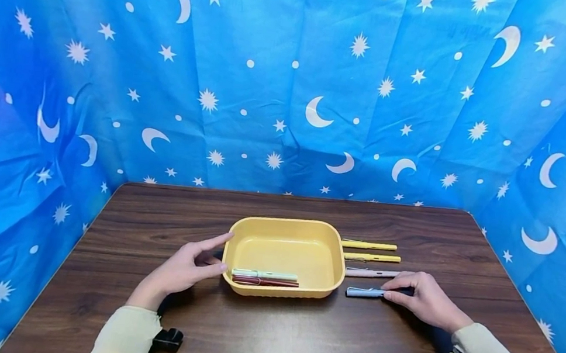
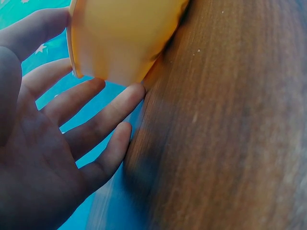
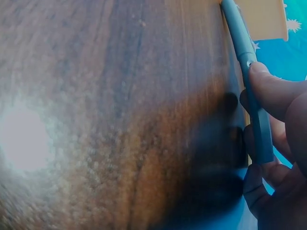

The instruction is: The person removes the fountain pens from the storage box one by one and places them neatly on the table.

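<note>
A yellow tray (image 1: 276,295) stands on the table, with a mint-green pen (image 1: 265,274) and a dark red pen (image 1: 270,283) lying side by side along its near wall. My left hand (image 1: 187,268) touches the tray's left end, thumb and index finger spread along the rim; the other fingers stretch out loosely below the rim in the left wrist view. To the right of the tray, my right hand (image 1: 427,300) pinches a blue-grey pen (image 3: 259,115) between thumb and fingers. Its capped end points toward the tray, close over the tabletop.
Two yellow pens (image 1: 370,246) and a pale pinkish-grey pen (image 1: 370,273) lie to the right of the tray, roughly parallel. The brown wooden table (image 1: 273,340) ends at a blue curtain (image 1: 268,122) with moons and stars, which surrounds the back and sides.
</note>
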### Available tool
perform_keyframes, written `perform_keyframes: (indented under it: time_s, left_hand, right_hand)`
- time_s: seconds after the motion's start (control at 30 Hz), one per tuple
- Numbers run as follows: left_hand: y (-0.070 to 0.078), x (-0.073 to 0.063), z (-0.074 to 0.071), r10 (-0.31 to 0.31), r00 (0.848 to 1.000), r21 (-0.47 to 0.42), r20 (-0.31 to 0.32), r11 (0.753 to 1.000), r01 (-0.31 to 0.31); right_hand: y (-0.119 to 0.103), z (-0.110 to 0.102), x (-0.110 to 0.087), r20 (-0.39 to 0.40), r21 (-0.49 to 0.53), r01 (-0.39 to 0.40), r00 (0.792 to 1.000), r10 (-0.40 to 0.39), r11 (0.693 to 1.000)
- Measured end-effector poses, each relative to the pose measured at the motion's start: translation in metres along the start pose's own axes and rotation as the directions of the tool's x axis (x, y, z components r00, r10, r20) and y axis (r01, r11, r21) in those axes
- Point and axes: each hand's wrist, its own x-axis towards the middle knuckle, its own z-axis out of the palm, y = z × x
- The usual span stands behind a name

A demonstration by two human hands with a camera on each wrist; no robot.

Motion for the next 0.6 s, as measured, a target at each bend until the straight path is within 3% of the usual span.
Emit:
perform_keyframes:
  time_s: [0.27,0.6]
  left_hand:
    - [0.0021,-0.0005,-0.0007,0.012,1.000,-0.006,-0.003,1.000,-0.012]
    - [0.0010,-0.0004,-0.0005,0.009,1.000,-0.007,0.004,1.000,-0.009]
  right_hand:
    - [-0.0011,0.0007,-0.0011,-0.022,-0.002,0.046,0.999,-0.046,0.999]
    - [-0.0028,0.0012,-0.0012,-0.031,-0.005,0.046,0.998,-0.046,0.999]
